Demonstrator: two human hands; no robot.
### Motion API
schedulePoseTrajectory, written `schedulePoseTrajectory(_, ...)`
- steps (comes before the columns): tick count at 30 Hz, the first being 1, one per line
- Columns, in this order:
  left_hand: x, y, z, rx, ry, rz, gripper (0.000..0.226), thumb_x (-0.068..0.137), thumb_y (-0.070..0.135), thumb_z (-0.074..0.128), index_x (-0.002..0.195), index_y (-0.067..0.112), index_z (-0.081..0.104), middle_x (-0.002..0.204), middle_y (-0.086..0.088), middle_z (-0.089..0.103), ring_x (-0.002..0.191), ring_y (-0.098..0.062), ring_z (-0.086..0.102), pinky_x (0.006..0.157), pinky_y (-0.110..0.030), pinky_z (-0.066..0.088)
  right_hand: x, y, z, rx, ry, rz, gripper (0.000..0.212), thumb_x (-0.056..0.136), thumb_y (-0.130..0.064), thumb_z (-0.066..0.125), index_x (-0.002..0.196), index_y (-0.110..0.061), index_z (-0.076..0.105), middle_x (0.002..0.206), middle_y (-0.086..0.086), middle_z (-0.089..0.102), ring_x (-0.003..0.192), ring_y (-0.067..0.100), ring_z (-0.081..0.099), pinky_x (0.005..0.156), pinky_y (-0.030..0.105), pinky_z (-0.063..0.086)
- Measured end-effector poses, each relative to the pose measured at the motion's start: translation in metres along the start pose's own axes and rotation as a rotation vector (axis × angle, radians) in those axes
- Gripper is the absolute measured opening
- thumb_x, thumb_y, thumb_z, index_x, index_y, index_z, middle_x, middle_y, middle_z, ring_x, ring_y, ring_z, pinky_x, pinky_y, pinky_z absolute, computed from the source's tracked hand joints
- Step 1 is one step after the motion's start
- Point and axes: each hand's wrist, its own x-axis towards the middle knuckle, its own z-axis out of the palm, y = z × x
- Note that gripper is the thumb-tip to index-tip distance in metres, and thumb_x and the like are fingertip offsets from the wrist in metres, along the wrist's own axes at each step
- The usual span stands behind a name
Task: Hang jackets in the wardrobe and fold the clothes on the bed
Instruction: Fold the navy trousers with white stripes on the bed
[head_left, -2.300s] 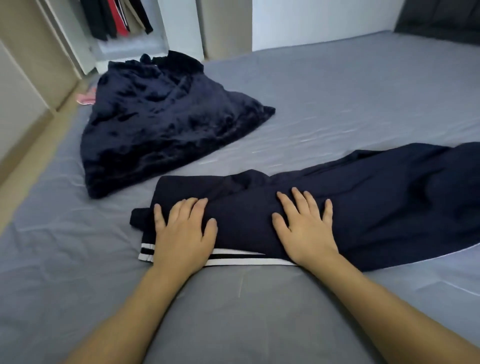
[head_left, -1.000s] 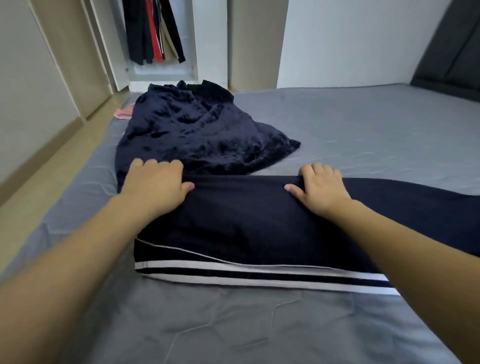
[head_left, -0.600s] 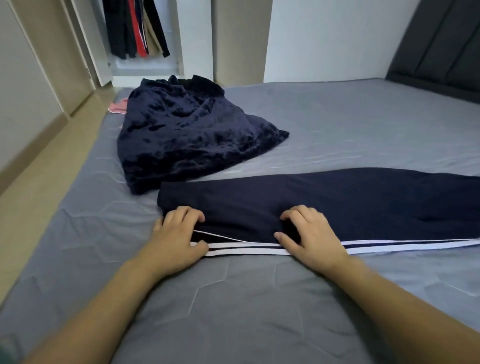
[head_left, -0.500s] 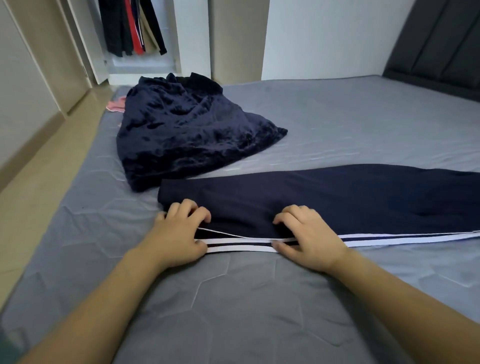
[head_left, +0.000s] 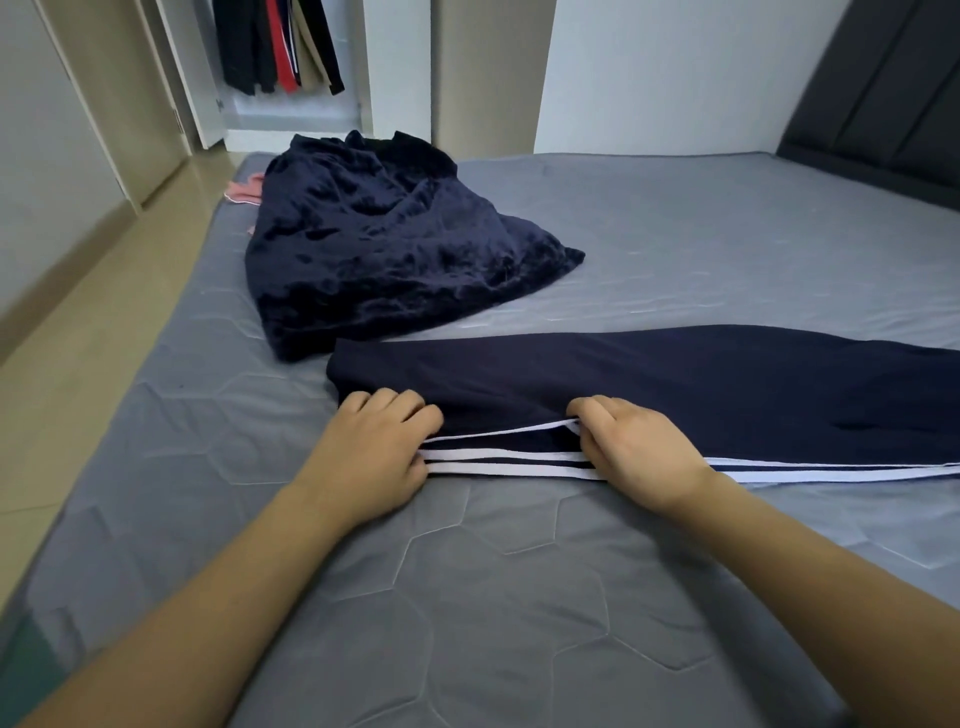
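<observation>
The left hand (head_left: 374, 452) lies at the near left end of the navy trousers (head_left: 675, 384), fingers curled over the top layer of cloth and thumb at the white stripes (head_left: 509, 462), so it grips the near edge there. The right hand (head_left: 639, 447) sits a little further along the same edge, its fingers bent and pinching the upper layer just above the stripes, lifting it slightly off the layer beneath. Both forearms reach in from the bottom of the view. The trousers lie folded lengthwise across the grey quilted bed (head_left: 467, 597), running from between the hands out past the right side of the frame, striped edge toward the person. Just beyond their left end, touching or nearly so, a crumpled dark blue velvety garment (head_left: 395, 244) is spread on the bed, with a bit of pink cloth (head_left: 244, 189) showing at its far left. Past the bed's far corner stands the open wardrobe (head_left: 291, 109), dark, red and beige clothes (head_left: 280, 47) hanging inside
</observation>
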Motion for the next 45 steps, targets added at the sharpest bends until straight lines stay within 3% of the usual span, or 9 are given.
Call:
schedulePoseTrajectory(10,0.026,-0.007,-0.016,-0.208,0.055,-0.242,0.014,0.084,0.015,0.037,0.075,0.014,0.048,0.07,0.001,0.051,0.07,-0.026,0.047,0.065,-0.037,0.033,0.007,-0.001,-0.008,0.033,-0.188,0.028,0.04,0.082,-0.026,0.056,0.115,-0.024,0.035,0.105,-0.004,0.056,0.077,0.02,0.053,0.058,0.029,0.035)
schedulePoseTrajectory(14,-0.001,-0.007,-0.015,0.022,-0.013,-0.072,0.017,0.071,0.037,0.05,0.077,0.022,0.045,0.07,0.008,0.044,0.067,-0.019,0.042,0.065,-0.035,0.034,0.0,0.005,-0.003,-0.061,-0.052,-0.062,0.054,0.063,0.004,0.065,0.11,-0.016,0.045,0.088,0.004,0.054,0.067,0.027,0.053,0.051,0.03,0.036)
schedulePoseTrajectory(20,-0.007,0.002,-0.006,0.056,-0.069,-0.175,0.024,0.066,0.011,0.075,0.065,0.014,0.052,0.058,-0.002,0.051,0.047,-0.025,0.049,0.041,-0.026,0.028,-0.026,0.033,0.003,-0.126,-0.165,-0.042,0.044,0.068,0.002,0.068,0.111,-0.01,0.067,0.111,0.008,0.065,0.083,0.032,0.067,0.061,0.035,0.056)
schedulePoseTrajectory(23,-0.006,0.013,-0.008,0.163,-0.021,-0.161,0.02,0.063,0.007,0.071,0.083,0.005,0.07,0.084,-0.012,0.065,0.072,-0.034,0.06,0.072,-0.044,0.051,-0.038,0.039,0.004,-0.128,-0.178,-0.028,0.048,0.075,-0.004,0.062,0.122,-0.011,0.066,0.121,0.007,0.067,0.099,0.029,0.069,0.072,0.036,0.057)
schedulePoseTrajectory(26,-0.005,0.033,-0.008,0.172,0.041,0.002,0.056,0.07,0.021,0.05,0.123,0.01,0.059,0.113,-0.013,0.057,0.094,-0.035,0.054,0.097,-0.052,0.042,-0.043,0.036,0.002,-0.128,-0.185,-0.036,0.051,0.081,-0.019,0.043,0.127,-0.014,0.063,0.123,0.006,0.065,0.104,0.026,0.067,0.079,0.035,0.056)
schedulePoseTrajectory(34,0.03,0.057,-0.013,0.198,-0.14,-0.083,0.03,0.046,-0.003,0.079,0.062,0.012,0.058,0.058,-0.006,0.055,0.043,-0.027,0.052,0.038,-0.025,0.029,-0.069,0.052,-0.006,-0.103,-0.263,0.149,0.062,0.089,-0.049,0.032,0.139,-0.019,0.052,0.141,0.003,0.053,0.127,0.024,0.052,0.106,0.039,0.041)
schedulePoseTrajectory(38,0.021,0.069,-0.015,0.31,-0.349,-0.239,0.024,0.087,0.011,0.051,0.108,0.016,0.063,0.105,-0.002,0.064,0.094,-0.026,0.064,0.069,-0.032,0.047,-0.105,0.086,-0.026,-0.101,-0.295,0.261,0.065,0.089,-0.052,0.025,0.14,-0.02,0.05,0.143,0.002,0.05,0.13,0.024,0.048,0.107,0.038,0.036)
schedulePoseTrajectory(41,0.025,0.099,-0.021,0.493,-0.563,-0.326,0.055,0.096,0.022,0.038,0.148,0.009,0.029,0.147,-0.01,0.038,0.13,-0.034,0.042,0.107,-0.057,0.032,-0.128,0.126,-0.04,-0.056,-0.325,0.354,0.07,0.087,-0.056,0.018,0.138,-0.022,0.051,0.142,-0.002,0.048,0.131,0.021,0.043,0.109,0.036,0.03)
schedulePoseTrajectory(45,0.076,0.173,-0.03,0.153,-0.359,-0.033,0.078,0.088,0.036,0.051,0.153,0.025,0.009,0.156,-0.005,0.016,0.132,-0.03,0.035,0.105,-0.051,0.032,-0.164,0.174,-0.032,-0.062,-0.055,0.816,0.066,0.086,-0.054,0.022,0.125,-0.018,0.061,0.135,0.005,0.052,0.128,0.028,0.043,0.108,0.043,0.029)
